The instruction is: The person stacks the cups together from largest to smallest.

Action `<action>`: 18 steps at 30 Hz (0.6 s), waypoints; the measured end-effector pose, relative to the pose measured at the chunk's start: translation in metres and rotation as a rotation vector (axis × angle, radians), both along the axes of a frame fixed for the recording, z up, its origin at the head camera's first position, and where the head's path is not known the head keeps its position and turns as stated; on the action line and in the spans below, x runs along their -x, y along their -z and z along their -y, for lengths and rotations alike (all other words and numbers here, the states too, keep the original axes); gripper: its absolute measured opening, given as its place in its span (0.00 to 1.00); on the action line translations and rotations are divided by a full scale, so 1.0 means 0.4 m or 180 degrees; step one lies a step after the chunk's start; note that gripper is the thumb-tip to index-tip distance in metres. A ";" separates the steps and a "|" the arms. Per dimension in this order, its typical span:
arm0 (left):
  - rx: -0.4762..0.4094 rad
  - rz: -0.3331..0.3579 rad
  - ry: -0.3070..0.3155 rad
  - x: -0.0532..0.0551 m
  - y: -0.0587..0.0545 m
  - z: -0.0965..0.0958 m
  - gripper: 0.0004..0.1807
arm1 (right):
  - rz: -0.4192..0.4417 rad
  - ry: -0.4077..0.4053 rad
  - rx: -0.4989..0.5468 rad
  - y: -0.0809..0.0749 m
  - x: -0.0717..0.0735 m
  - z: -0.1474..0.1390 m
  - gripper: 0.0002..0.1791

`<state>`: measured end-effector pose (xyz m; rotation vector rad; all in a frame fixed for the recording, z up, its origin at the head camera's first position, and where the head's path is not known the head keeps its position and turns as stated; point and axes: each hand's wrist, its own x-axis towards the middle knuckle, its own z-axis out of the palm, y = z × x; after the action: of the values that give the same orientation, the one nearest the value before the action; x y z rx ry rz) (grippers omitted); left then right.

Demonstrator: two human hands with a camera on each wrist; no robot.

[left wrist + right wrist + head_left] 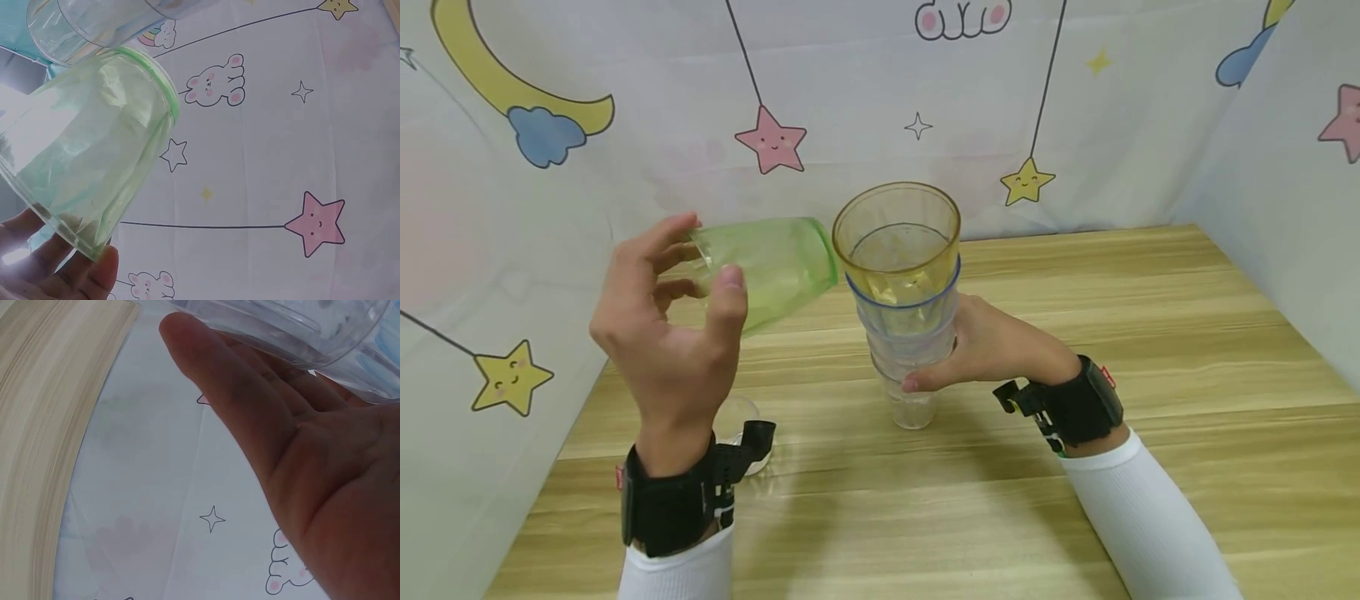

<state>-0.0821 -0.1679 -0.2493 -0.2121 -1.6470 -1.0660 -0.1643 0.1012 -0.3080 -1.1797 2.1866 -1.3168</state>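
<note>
While tipped sideways in the left hand [670,333], a clear green cup [771,267]

Staged tabletop booth, not a lived-in room.
Wooden table [1150,350] boxed on three sides by cartoon-printed cloth [865,92]: stars, moon, rabbits.

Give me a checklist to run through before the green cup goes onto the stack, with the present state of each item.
1. Left hand grips the green cup: ok.
2. Right hand steadies the stack of cups: ok.
3. Top yellow cup open side up, nothing in it: ok.
4. Green cup upright over the stack: not ok, it lies sideways to the left.
5. Stack rests on the table: cannot tell.
</note>
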 end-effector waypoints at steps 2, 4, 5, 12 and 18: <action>-0.0143 -0.0061 0.0023 -0.002 -0.003 0.000 0.30 | -0.0009 0.0010 -0.0011 0.001 0.001 0.001 0.42; -0.0268 -0.0132 0.0050 -0.003 -0.005 0.002 0.30 | -0.0021 0.0017 -0.0022 0.001 0.002 0.001 0.42; -0.0341 -0.0180 0.0079 -0.003 -0.006 0.003 0.31 | -0.0025 0.0022 -0.0028 0.002 0.002 0.001 0.42; -0.0757 -0.0565 0.0425 -0.005 -0.020 0.001 0.37 | -0.0030 0.0046 -0.0041 0.001 0.003 0.003 0.42; -0.1012 -0.0920 0.0713 -0.010 -0.031 -0.006 0.38 | -0.0030 0.0057 -0.0043 0.001 0.001 0.001 0.43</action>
<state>-0.0779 -0.1655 -0.2368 -0.3292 -1.1970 -1.3808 -0.1648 0.1008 -0.3085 -1.1663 2.2141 -1.3042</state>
